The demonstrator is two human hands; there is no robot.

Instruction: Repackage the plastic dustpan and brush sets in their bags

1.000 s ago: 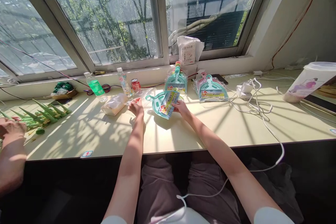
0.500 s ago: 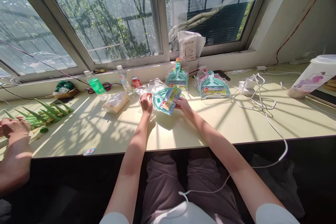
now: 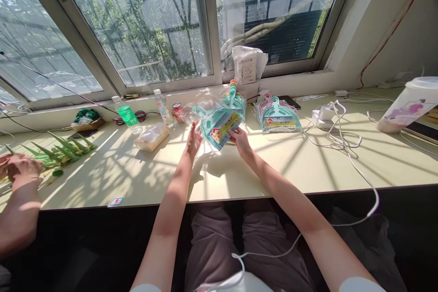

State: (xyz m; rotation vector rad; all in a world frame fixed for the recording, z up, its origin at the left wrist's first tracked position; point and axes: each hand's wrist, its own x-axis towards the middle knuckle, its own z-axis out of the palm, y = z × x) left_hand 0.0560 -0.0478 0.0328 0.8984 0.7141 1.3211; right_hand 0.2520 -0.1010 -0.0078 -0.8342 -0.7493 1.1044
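My right hand (image 3: 240, 142) pinches the lower right corner of a teal dustpan-and-brush set (image 3: 219, 124), which is held tilted above the table. A yellow printed label (image 3: 226, 127) covers its front, over the blue bristles. Clear plastic wrap (image 3: 201, 100) spreads out behind the handle on the left. Just left of the set is my left hand (image 3: 194, 140), fingers extended and apart, gripping nothing. Behind the held set stands another teal set (image 3: 236, 100), partly covered by it. Farther right, a pile of wrapped teal and pink sets (image 3: 278, 116) lies on the table.
A tissue pack (image 3: 152, 137), two bottles (image 3: 127, 114) and a red can (image 3: 178, 112) stand to the left. Tangled white cables (image 3: 337, 123) and a plastic cup (image 3: 407, 105) are at right. At far left, another person's hand (image 3: 23, 166) works beside green spiky pieces (image 3: 65, 150).
My left hand has let go of the handle side and spread its fingers. The dustpan set has swung slightly, its handle now higher and farther left, still in my right hand.
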